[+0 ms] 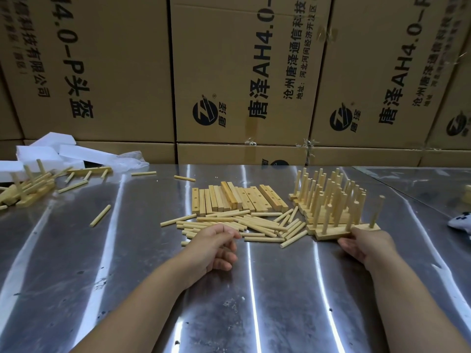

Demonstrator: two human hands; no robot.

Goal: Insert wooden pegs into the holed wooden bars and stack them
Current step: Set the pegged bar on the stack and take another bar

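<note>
1. Grip. Our right hand [367,248] pinches the right end of the front pegged bar [331,236], thumb on top and fingers below. Our left hand [219,247] hangs loosely curled and holds nothing that we can see, fingertips just beside the loose pegs [244,225].
2. Position. The front pegged bar lies toward the right edge of the metal table [254,314], against the near side of the cluster of pegged bars [328,205]. The bare holed bars [237,200] lie in a row behind the loose pegs, about mid-table.
3. Risk, one-ended hold. With only one end of the bar held, we judge it may swing or tip when moved. Its upright pegs could then catch on the neighbours and knock the cluster over.
4. Risk, end peg [376,215]. It stands right above our thumb and seems to lean a little. If it is loosely seated, tilting the bar could drop it out.
5. Risk, rolling. The table is polished and the pegs are round. A careless sweep of the left hand could send them toward the near edge. One stray peg [100,215] lies well apart toward the left edge.
6. Risk, stacking. If the pegs are not seated square, we expect any layer stacked on them to rock.
</note>
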